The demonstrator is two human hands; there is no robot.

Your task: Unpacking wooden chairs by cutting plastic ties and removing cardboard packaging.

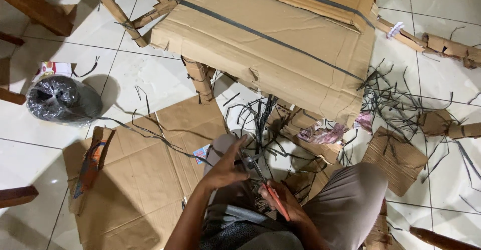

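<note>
My right hand (280,200) grips the red handle of a pair of pliers (260,177) whose metal jaws point up and left. My left hand (226,165) is closed around the jaw end of the pliers, over my lap; what sits in the jaws is hidden. Just ahead of my hands lies a tangle of cut black plastic straps (260,119) on the floor. Beyond it stands a piece of furniture wrapped in brown cardboard (270,44) with black straps across it, its wrapped leg (200,79) towards me.
Flattened cardboard (145,164) covers the white tiled floor at left. A black plastic bundle (62,99) sits at far left. More strap offcuts (406,104) and cardboard scraps (396,157) lie at right. Wooden furniture legs (35,7) stand at top left.
</note>
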